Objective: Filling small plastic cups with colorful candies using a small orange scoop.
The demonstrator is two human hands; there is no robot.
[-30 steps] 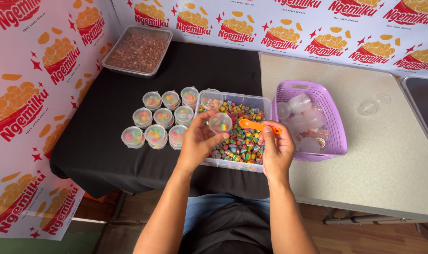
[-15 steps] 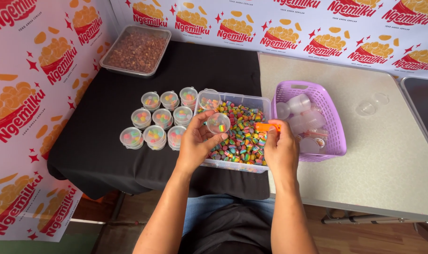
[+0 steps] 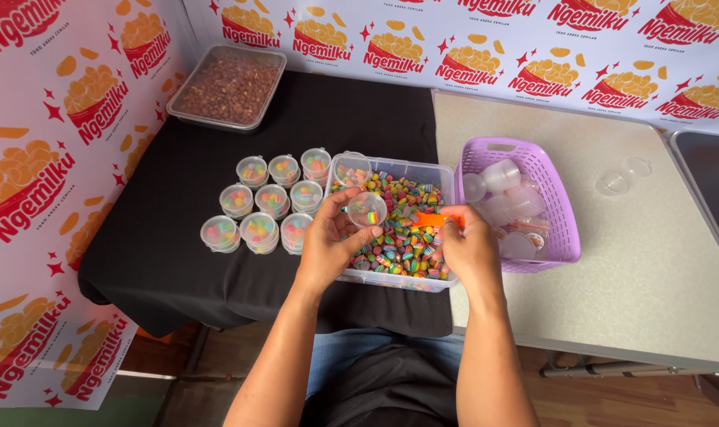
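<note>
My left hand (image 3: 332,245) holds a small clear plastic cup (image 3: 366,210) with a few rainbow candies in it, over a clear rectangular tub (image 3: 393,169) full of striped rainbow candies. My right hand (image 3: 470,251) grips an orange scoop (image 3: 430,220) lying low over the candies, just right of the cup. Several filled, lidded cups (image 3: 260,199) stand in rows on the black cloth left of the tub.
A purple basket (image 3: 561,207) with empty cups and lids sits right of the tub on the beige table (image 3: 652,269). A tray of brown snacks (image 3: 229,77) is at the back left. Two loose lids (image 3: 622,175) lie at right. Printed banners line the walls.
My right hand has drawn the orange scoop down from beside the cup to the candies in the tub. The left hand keeps the cup nearly still.
</note>
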